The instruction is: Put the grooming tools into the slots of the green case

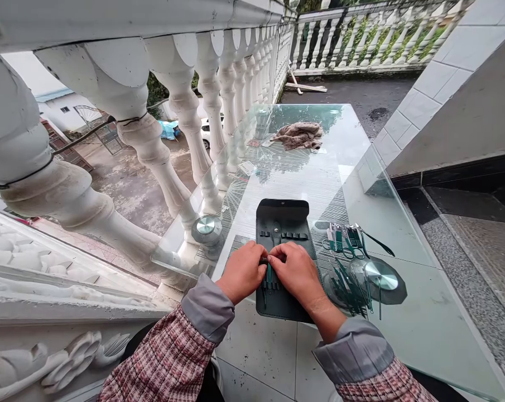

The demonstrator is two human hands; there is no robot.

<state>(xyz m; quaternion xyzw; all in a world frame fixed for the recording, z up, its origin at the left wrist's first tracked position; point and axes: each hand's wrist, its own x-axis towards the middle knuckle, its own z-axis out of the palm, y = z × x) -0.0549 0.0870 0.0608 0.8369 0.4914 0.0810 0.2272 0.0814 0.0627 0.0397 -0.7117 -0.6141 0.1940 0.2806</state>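
Observation:
A black manicure case [283,209] lies unfolded on the glass table, with elastic loops across its upper and lower parts. My left hand [244,271] and my right hand [296,271] meet over its middle, both closed in a pinch. Between their fingertips is the upper end of a slim green manicure tool [269,273]; its lower part sits at the lower loops. What kind of tool it is cannot be made out. To the right of the case are green nail clippers [353,237], small scissors and several thin green manicure tools [348,287].
A crumpled brown cloth [298,135] lies at the far end of the glass table [407,346]. Round metal discs [206,225] show on the table's legs. A white balustrade [185,106] runs along the left, and a tiled sloping wall [436,84] stands at the right.

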